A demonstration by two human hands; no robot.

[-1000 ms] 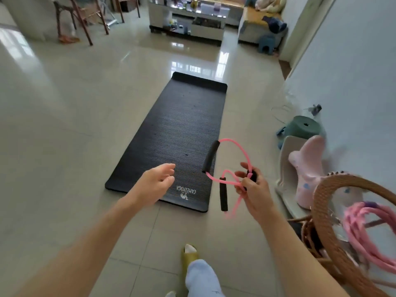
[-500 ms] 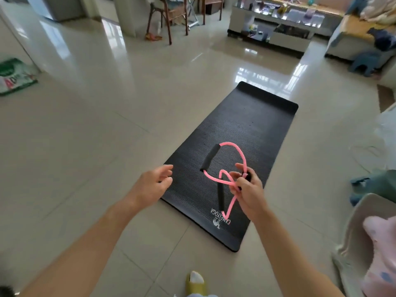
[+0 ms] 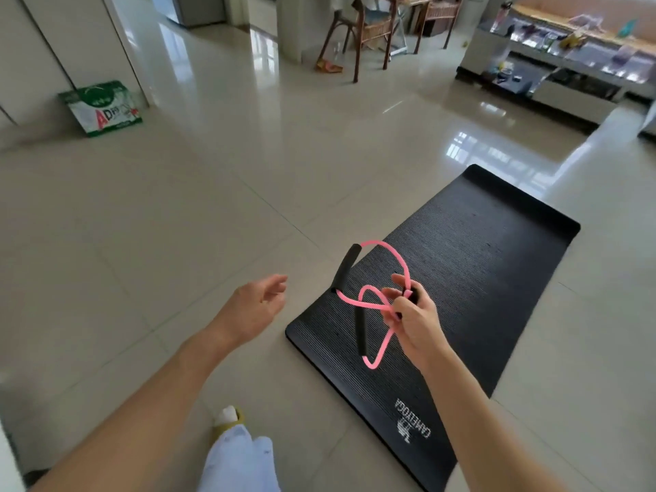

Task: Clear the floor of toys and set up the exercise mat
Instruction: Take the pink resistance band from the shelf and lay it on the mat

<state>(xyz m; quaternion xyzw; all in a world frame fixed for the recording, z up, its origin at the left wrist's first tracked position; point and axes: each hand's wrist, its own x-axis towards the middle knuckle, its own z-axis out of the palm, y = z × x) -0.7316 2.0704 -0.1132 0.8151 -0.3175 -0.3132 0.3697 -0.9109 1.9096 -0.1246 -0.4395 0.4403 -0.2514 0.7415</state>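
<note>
— What did you have in hand when you looked down?

— My right hand (image 3: 413, 316) pinched the pink resistance band (image 3: 385, 278) at its crossing, fingers curled round the tube. The band hung in the air above the near end of the black exercise mat (image 3: 472, 278), its two black foam handles (image 3: 346, 266) dangling to the left of my fingers. My left hand (image 3: 253, 310) held nothing; it floated loosely, fingers relaxed, over bare tile beside the mat's near left corner.

— And the mat itself?

— It lay flat and unrolled on the glossy tiled floor (image 3: 213, 207), running away to the right, white logo at the near end.

— Anything around it?

— A green and white carton (image 3: 103, 108) stood far left against the wall, well apart from the mat. Wooden chairs (image 3: 369, 33) stood at the back, and a low cabinet (image 3: 553, 65) with clutter sat at the far right. My yellow slipper (image 3: 230, 419) was on the tile at the bottom, near the mat's left edge.
</note>
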